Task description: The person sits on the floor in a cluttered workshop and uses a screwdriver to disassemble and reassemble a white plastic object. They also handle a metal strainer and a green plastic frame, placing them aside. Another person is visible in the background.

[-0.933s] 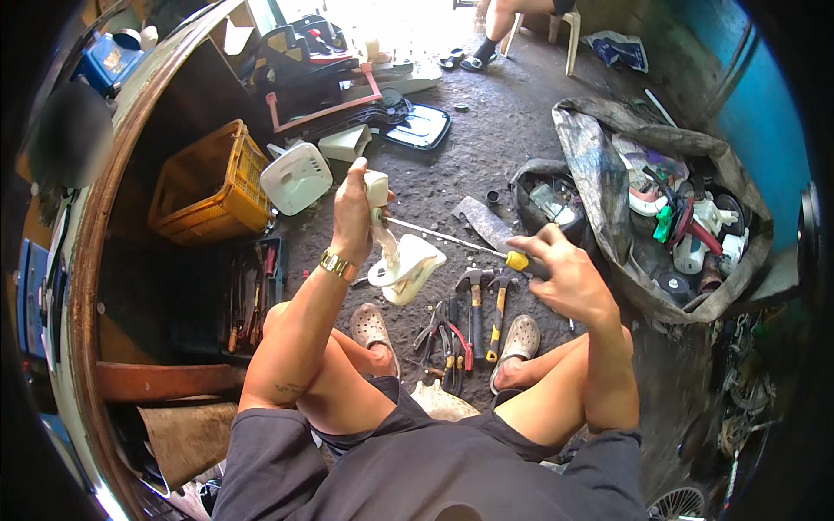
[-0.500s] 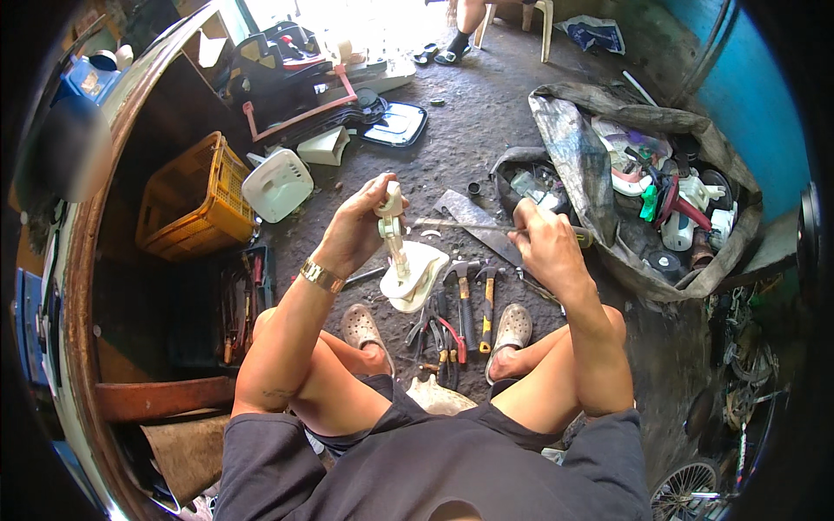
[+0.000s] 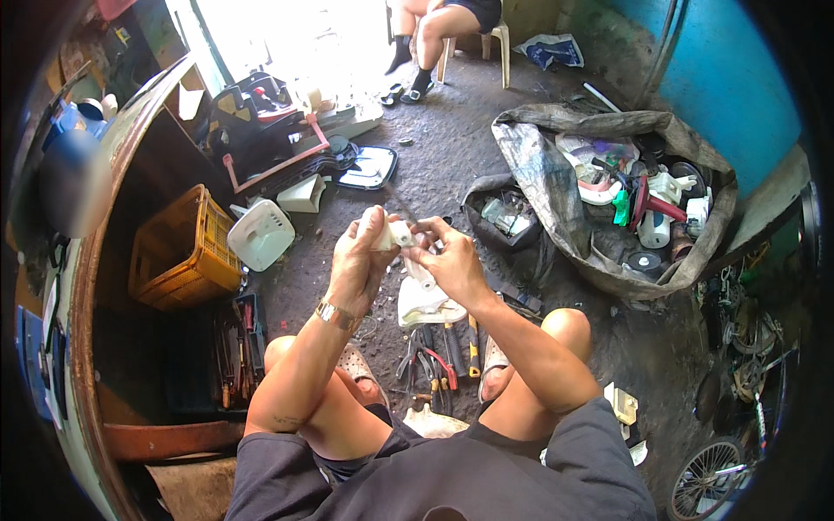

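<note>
My left hand (image 3: 360, 256) is closed round the upper end of a white plastic part (image 3: 400, 234), in front of me at chest level. My right hand (image 3: 452, 269) is against the same part, fingers bent and pinched on it; a blurred dark shaft (image 3: 400, 200) rises from between the hands, its handle hidden. A pale stem (image 3: 421, 273) hangs from the part to a white plastic base (image 3: 426, 304). Below, between my feet, lie pliers (image 3: 421, 360) and hammers (image 3: 453, 347), partly covered by the base.
An orange crate (image 3: 178, 260) and tool tray (image 3: 248, 347) are at left. A large grey sack of plastic scrap (image 3: 521, 148) and a smaller dark bag (image 3: 482, 204) stand at right. A seated person's leg (image 3: 430, 48) shows at the far end. A bicycle wheel (image 3: 704, 482) lies lower right.
The long screwdriver was held level in my right hand; that hand has moved leftward to meet my left on the white part, where a dark shaft now points up. The view has shifted.
</note>
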Available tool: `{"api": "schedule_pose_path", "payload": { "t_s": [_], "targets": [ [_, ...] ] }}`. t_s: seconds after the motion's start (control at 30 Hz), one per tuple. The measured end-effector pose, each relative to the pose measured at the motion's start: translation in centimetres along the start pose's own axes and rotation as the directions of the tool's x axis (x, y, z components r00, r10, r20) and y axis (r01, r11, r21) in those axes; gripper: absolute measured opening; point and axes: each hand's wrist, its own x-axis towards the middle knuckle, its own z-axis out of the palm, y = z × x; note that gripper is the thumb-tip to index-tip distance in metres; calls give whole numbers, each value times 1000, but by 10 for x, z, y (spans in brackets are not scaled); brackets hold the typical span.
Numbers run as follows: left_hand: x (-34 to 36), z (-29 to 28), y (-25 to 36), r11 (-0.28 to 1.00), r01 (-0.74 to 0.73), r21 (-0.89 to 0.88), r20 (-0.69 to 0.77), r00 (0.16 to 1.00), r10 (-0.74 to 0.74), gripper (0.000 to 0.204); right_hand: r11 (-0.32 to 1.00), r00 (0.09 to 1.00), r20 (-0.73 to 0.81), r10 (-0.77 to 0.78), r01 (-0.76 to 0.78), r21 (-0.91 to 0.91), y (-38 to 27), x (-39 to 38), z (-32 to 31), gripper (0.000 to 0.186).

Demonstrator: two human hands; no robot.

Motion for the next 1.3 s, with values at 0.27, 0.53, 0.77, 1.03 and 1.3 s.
{"api": "schedule_pose_path", "payload": {
  "t_s": [0.27, 0.53, 0.77, 1.03, 1.3],
  "targets": [
    [-14, 11, -12, 601, -464, 651, 386, 884, 264, 53, 876, 990, -44, 131, -95, 474, 5, -2, -16, 23],
    [-8, -8, -64, 518, -301, 801, 153, 939, 308, 42, 808, 966, 51, 254, -241, 538, 36, 2, -7, 22],
    [14, -49, -140, 511, -152, 846, -95, 900, 426, 57, 756, 815, 122, 566, -572, 317, 148, -5, 8, 35],
    [-77, -122, -261, 536, 335, 775, -484, 860, 163, 67, 409, 600, 110, 793, -657, 633, 248, -167, 111, 21],
    [-45, -165, -281, 585, 353, 730, -480, 875, 71, 59, 504, 639, 77, 766, -670, 546, 257, -157, 107, 28]
  ]
}}
